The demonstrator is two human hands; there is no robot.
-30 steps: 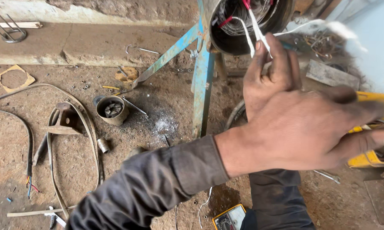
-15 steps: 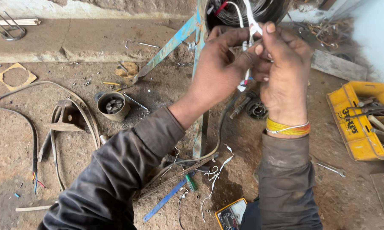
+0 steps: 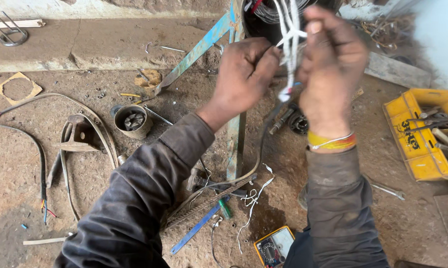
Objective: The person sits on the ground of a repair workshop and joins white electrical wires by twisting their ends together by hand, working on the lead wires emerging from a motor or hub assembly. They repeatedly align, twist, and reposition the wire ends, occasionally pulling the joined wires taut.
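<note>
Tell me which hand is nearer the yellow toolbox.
Right. The right hand grips the white wires nearer the yellow toolbox; the left hand pinches them from the far side.

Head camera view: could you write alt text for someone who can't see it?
Two hands, left and right, pinch a bundle of white wires coming from a dark round housing on a blue metal stand. On the dirt floor lie a small tin, a yellow toolbox and a multimeter.
</note>
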